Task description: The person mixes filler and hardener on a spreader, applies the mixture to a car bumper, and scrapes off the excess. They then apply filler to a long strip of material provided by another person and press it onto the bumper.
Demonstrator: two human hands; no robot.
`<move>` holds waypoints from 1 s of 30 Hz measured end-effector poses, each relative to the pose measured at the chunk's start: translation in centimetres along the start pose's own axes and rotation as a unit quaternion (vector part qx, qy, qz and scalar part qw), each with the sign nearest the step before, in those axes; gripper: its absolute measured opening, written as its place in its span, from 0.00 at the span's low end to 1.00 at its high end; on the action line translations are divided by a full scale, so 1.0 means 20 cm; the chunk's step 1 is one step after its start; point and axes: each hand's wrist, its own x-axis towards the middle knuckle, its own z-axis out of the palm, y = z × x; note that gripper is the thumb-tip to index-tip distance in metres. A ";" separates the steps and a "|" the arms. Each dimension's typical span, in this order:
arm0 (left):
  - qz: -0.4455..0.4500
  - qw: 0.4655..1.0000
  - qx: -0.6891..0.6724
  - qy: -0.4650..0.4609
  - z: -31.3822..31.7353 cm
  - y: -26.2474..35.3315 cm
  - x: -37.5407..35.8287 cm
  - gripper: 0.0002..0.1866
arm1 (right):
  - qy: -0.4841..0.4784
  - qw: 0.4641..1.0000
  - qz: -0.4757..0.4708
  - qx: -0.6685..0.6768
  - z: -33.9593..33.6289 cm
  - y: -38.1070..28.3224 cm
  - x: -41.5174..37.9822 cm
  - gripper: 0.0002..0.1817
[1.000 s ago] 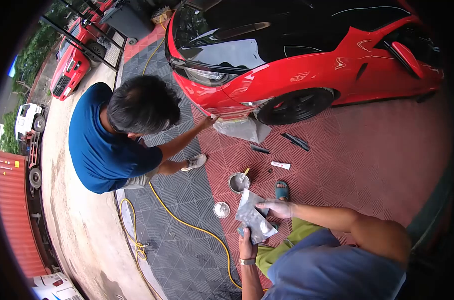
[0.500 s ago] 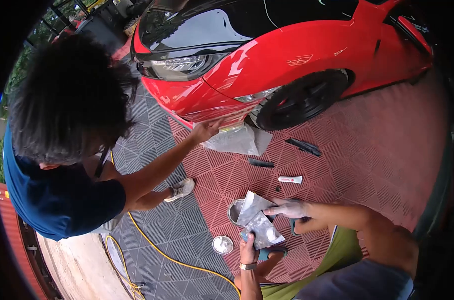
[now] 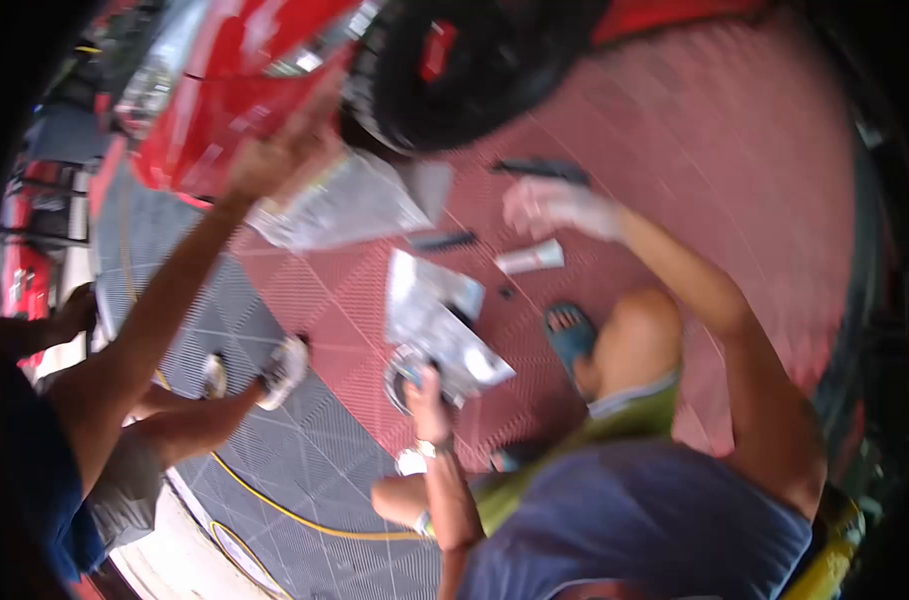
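A: Head view, only one there is, and it's motion-blurred. Left hand [image 3: 426, 392] is closed around the lower edge of a grey smeared board [image 3: 436, 325], held up over the tin [image 3: 406, 372] on the red floor tiles [image 3: 754, 170]. Right hand [image 3: 549, 207] is reaching forward with fingers spread, holding nothing, just above the white tube [image 3: 530, 258] and near the dark strip [image 3: 542, 169] by the wheel [image 3: 474, 70].

B: Progress?

A: Judging by the grey paste on the board, mixing looks under way. Nothing on the red car [image 3: 234, 100] that I can read as filled or finished (too blurred to tell). The other person's hand [image 3: 274, 160] is up against the bumper, over the plastic sheet [image 3: 344, 205]. So prep is in hand, application not visibly done.

B: Versus half a second ago?

A: The camera has swung down and tilted hard; the car now fills the top left. The right hand was resting on the board and has left it, going out toward the tube. The left hand keeps its grip on the board. The other person's hand stays at the same spot on the bumper. Yellow hose [image 3: 304, 515] on the grey tiles hasn't moved.
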 end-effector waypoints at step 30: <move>0.154 0.961 -0.106 0.201 -0.14 0.08 0.27 0.15 | 0.038 0.952 -0.041 -0.301 -0.12 1.23 0.51 0.16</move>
